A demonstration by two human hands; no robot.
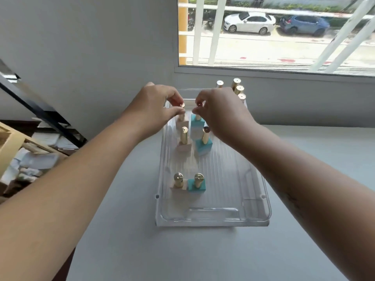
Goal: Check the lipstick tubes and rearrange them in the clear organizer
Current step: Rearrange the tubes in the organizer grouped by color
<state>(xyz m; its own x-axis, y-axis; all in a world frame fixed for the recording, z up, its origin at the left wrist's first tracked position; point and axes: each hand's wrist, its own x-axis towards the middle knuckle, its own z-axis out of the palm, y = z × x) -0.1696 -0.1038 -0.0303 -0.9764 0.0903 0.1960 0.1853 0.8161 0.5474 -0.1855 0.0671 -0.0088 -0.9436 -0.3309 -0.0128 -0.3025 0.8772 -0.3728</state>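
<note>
Head view: at the clear organizer's (261,201) far end, left hand (156,104) and right hand (221,110) each pinch an upright lipstick tube's cap; a careless grip could topple nearby tubes

We see a clear organizer (213,217), a long ribbed plastic tray, lying lengthwise on the table. Inside it, gold lipstick tubes stand upright in pairs: a near pair (188,182) on pink and teal bases, a middle pair (194,137), and a far pair (190,114). Four more gold tubes (236,89) stand at its far right corner.
</note>
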